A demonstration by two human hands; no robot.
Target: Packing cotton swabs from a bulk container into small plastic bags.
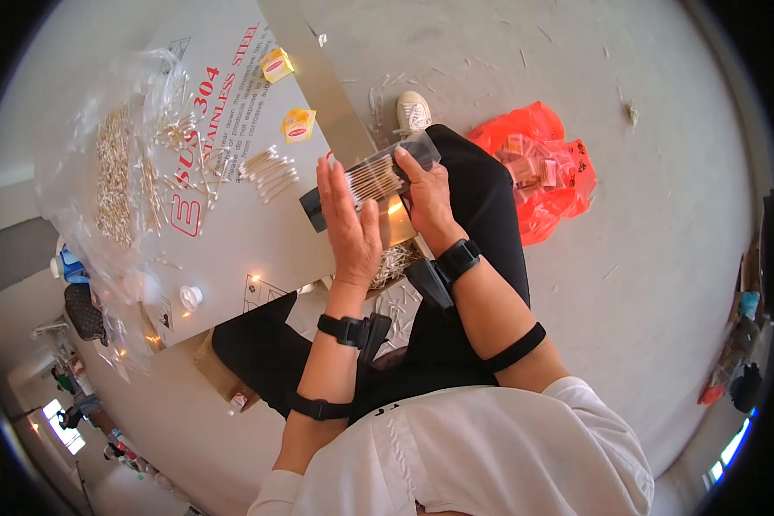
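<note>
My right hand (427,193) is closed on a transparent pack of cotton swabs (375,179), its thumb along the upper edge. The swabs lie side by side in it. Fingers stretched and palm flat, my left hand (350,225) rests against the pack's left part. A dark block-like piece (313,211) sticks out beyond the left fingers; how it joins the pack is hidden. On the table, left of my left hand, lies a small group of loose cotton swabs (269,173). Below the pack, an open box of swabs (396,263) shows partly between my forearms.
A big transparent bag (116,163) full of swabs lies on the printed metal table (232,245). Two small yellow boxes (277,65) and a white cap (191,297) are there too. A red bag (537,181) of small packs sits on the floor, right of my leg.
</note>
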